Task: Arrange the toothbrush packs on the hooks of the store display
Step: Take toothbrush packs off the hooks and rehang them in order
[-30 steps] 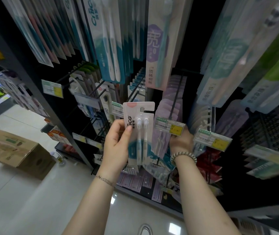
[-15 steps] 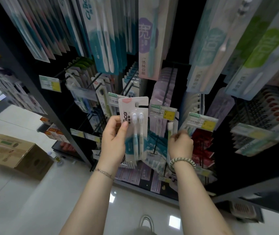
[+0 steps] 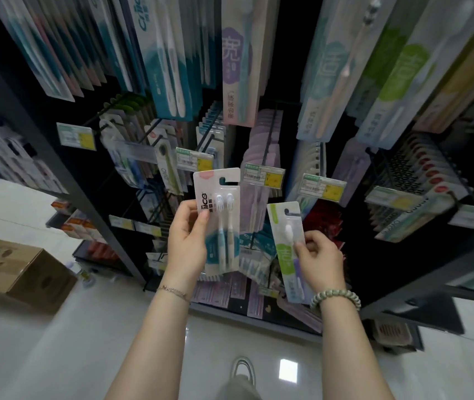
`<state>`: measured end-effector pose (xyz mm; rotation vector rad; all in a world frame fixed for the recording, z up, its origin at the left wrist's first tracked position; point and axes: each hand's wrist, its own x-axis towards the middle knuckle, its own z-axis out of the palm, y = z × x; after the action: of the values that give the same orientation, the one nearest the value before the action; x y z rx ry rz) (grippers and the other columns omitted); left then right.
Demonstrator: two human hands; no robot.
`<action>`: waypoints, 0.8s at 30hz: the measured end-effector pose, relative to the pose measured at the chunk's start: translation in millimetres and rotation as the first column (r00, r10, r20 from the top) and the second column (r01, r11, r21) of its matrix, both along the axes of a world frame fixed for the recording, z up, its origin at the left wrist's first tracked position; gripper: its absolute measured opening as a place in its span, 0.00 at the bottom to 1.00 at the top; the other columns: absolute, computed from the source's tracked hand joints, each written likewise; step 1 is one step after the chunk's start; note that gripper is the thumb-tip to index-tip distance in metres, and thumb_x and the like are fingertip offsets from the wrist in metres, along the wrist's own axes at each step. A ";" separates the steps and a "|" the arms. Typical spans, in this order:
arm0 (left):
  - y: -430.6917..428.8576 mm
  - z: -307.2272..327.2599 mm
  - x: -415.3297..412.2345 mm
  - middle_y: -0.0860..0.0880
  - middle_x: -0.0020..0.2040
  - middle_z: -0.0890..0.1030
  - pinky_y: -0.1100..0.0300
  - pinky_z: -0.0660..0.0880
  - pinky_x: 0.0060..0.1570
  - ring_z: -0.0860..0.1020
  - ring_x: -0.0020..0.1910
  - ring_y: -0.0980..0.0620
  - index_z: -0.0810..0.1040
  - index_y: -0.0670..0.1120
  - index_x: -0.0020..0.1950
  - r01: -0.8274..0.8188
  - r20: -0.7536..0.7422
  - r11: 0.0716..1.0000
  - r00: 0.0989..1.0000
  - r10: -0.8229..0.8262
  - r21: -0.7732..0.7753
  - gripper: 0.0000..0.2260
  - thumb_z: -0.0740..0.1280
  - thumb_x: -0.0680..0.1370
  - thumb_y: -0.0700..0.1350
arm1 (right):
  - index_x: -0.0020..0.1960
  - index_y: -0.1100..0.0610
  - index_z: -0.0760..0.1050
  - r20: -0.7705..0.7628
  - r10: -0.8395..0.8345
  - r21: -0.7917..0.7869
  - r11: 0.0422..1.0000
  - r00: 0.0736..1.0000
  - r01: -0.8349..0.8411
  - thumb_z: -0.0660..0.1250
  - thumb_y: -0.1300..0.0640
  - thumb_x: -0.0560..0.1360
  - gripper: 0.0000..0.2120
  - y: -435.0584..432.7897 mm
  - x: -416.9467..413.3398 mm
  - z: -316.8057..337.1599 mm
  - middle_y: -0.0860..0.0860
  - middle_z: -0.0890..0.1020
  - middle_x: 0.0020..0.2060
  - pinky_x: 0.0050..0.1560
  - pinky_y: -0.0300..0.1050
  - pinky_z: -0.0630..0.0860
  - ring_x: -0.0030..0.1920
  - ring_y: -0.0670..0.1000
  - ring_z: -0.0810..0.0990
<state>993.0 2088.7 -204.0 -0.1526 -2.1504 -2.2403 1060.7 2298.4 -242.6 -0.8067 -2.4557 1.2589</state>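
Head view: left hand (image 3: 185,246) gripping twin-brush pack (image 3: 220,220) upright, long axis vertical, hang-hole end up, brush heads uppermost, in front of the hooked display (image 3: 155,157). Right hand (image 3: 321,262) pinching green single-brush pack (image 3: 286,249), tilted slightly leftward at top, white bristle head up, just right of the first pack, apart.

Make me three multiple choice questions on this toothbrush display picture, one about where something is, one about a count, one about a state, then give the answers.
1. The cardboard box is: A) on the floor at left B) on a hook C) in a hand.
2. Brushes in the left hand's twin toothbrush pack: A) one B) two C) four.
3. The green toothbrush pack is: A) hung on a hook B) on the floor C) held in the right hand.

Answers: 1 A, it stands on the tiles beside the rack. 2 B, two heads show. 3 C, fingers pinch it, clear of the hooks.
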 end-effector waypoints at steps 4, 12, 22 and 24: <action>4.8 5.6 3.4 0.56 0.46 0.79 0.64 0.73 0.49 0.77 0.44 0.62 0.75 0.51 0.49 -0.010 -0.017 1.000 1.000 0.010 0.018 0.09 0.60 0.82 0.39 | 0.49 0.51 0.76 -0.073 0.121 -0.090 0.988 0.990 -0.128 0.64 0.59 0.78 0.05 6.1 16.6 18.4 0.52 0.80 0.39 0.41 0.46 0.78 0.40 0.52 0.79; 22.9 29.6 -2.4 0.53 0.49 0.79 0.62 0.73 0.50 0.77 0.47 0.59 0.75 0.51 0.50 0.003 -0.075 0.998 0.997 0.002 0.065 0.10 0.58 0.83 0.38 | 0.49 0.48 0.74 -0.278 0.147 -0.092 0.980 0.949 -0.178 0.60 0.57 0.80 0.06 6.7 9.6 67.4 0.53 0.80 0.39 0.41 0.55 0.78 0.39 0.59 0.79; 46.4 79.7 -27.3 0.54 0.49 0.79 0.65 0.74 0.49 0.77 0.47 0.61 0.74 0.52 0.52 0.055 -0.185 0.991 0.982 -0.031 0.126 0.09 0.58 0.83 0.39 | 0.47 0.52 0.74 -0.488 0.023 -0.146 0.983 0.873 -0.108 0.60 0.58 0.81 0.06 -5.1 -17.5 125.1 0.46 0.75 0.27 0.31 0.39 0.70 0.29 0.45 0.72; 52.4 89.5 -32.4 0.54 0.49 0.79 0.64 0.74 0.49 0.78 0.47 0.61 0.75 0.53 0.52 0.076 -0.207 0.988 0.977 -0.047 0.133 0.10 0.58 0.83 0.39 | 0.47 0.51 0.74 -0.511 -0.013 -0.143 0.987 0.859 -0.069 0.60 0.57 0.81 0.06 0.7 -23.3 136.1 0.46 0.75 0.28 0.31 0.41 0.71 0.29 0.45 0.73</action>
<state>960.6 2141.1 -114.4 -0.4298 -1.9043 -2.2855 1037.4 2299.1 -106.5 -0.3944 -1.9635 1.4662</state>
